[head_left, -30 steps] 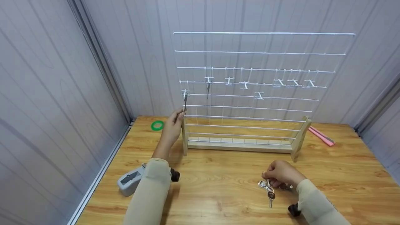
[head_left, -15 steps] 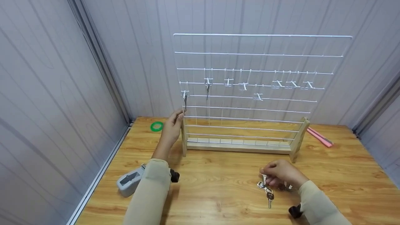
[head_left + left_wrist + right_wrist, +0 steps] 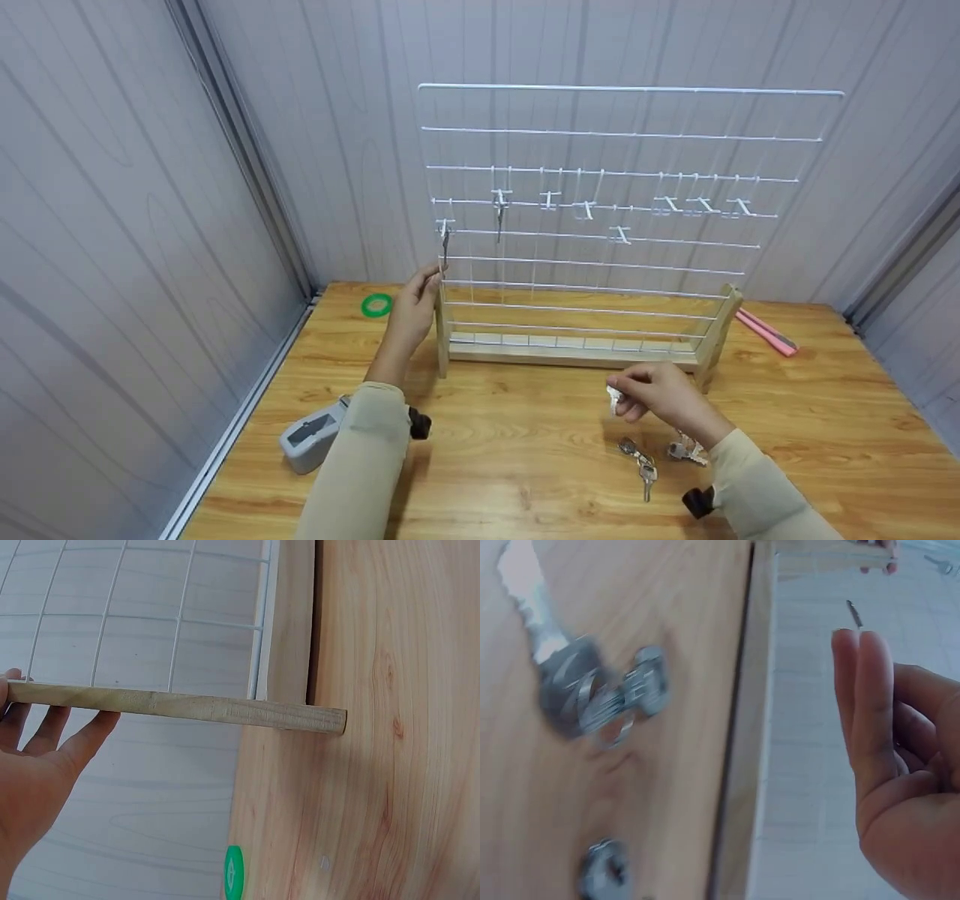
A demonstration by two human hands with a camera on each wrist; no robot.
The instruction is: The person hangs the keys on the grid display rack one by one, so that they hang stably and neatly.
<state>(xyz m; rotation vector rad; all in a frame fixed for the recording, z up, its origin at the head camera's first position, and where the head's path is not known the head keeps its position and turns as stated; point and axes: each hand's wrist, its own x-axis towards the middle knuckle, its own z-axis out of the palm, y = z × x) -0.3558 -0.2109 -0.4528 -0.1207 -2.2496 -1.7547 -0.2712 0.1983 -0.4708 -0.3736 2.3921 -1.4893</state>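
Observation:
My left hand (image 3: 412, 309) grips the upper end of the rack's left wooden post (image 3: 202, 706), thumb on one side and fingers on the other. The rack's white wire grid (image 3: 592, 262) stands upright and carries several hooks. Keys hang from two hooks at its left, one a dark key (image 3: 499, 221). Between thumb and fingertips, my right hand (image 3: 667, 394) pinches a small silver key (image 3: 613, 399) raised over the table, its tip poking past the fingers in the right wrist view. Below lie keys on a ring (image 3: 646, 472) and another key cluster (image 3: 686, 451).
A green tape roll (image 3: 376, 304) lies behind my left forearm. The grey open-topped device (image 3: 311, 439) sits at the left. Behind the rack's right post (image 3: 720, 337) is a pink, bar-shaped thing (image 3: 766, 332). Panelled walls close in the table (image 3: 525, 450).
My right hand has risen off the keys, moving up and left with one silver key; the others stay on the table. The left hand keeps its grip on the rack's post.

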